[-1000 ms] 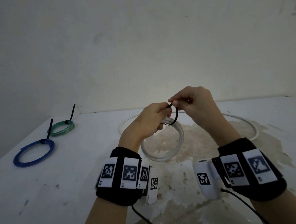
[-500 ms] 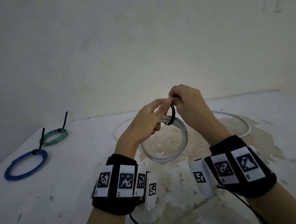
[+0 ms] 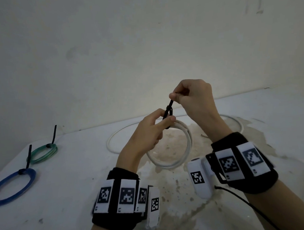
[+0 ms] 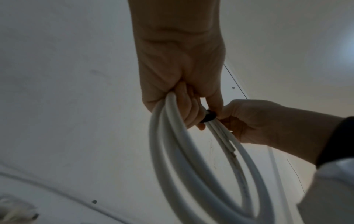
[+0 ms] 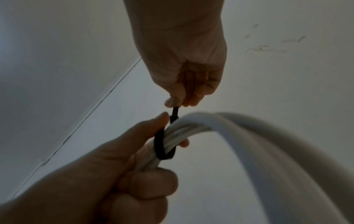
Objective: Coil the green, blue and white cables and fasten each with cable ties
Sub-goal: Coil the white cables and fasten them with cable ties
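Observation:
My left hand [image 3: 153,130] grips the coiled white cable [image 3: 182,153] at its top, above the table. A black cable tie [image 3: 168,114] loops round the bundle there. My right hand [image 3: 187,97] pinches the tie's free end between thumb and forefinger, just above the left hand. The left wrist view shows the white cable [image 4: 172,151] passing through my curled fingers [image 4: 188,109], with the black tie [image 4: 208,116] beside them. In the right wrist view the tie [image 5: 162,145] wraps the white cable [image 5: 239,130], its tail [image 5: 175,112] held in my fingertips [image 5: 174,101].
A green coil [image 3: 43,154] and a blue coil [image 3: 14,186], each with a black tie standing up, lie at the table's left. A loose loop of white cable [image 3: 113,139] lies on the stained table [image 3: 64,198] behind my hands. A wall rises close behind.
My right hand has risen away from the left hand with the tie's tail, so the tie's loop has drawn narrower round the white bundle. Left hand keeps its grip.

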